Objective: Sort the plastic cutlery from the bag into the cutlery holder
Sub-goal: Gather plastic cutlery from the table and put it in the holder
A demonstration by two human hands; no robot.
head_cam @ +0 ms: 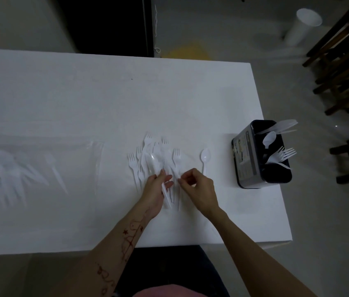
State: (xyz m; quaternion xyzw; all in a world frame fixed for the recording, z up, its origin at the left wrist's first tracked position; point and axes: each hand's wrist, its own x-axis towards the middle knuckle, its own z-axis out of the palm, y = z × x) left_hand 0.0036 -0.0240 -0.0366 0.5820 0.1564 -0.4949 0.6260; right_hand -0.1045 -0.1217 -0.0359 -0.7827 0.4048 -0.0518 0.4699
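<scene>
Table (62, 103), white-covered, fills most of the view; person stands at its near edge, both forearms reaching in over it. Clear plastic bag (40, 168) lies flat on the table's left part w/ a fan of white cutlery inside (blurred, can't tell which kinds). Black cutlery holder (252, 155) stands near the table's right edge, upright, label on its left wall; far compartment holds spoons leaning out to the right, middle one holds forks, also tilted right; nearest compartment looks dark, contents can't be told. Loose pile of forks (147, 159) sits mid-table, between bag and holder, handles toward the person, tines pointing away, several overlapping. Left hand (156, 189) rests at the pile's near end, fingers loosely curled round a white utensil handle (166, 195) that runs down past the palm. Right hand (199, 189) is just beside it, thumb and forefinger pinched on something thin at the pile's right side (too small to say which piece), other fingers curled under. Single spoon (205, 158) lies alone on the table, just right of the pile, bowl away from the person, apart from the holder.
</scene>
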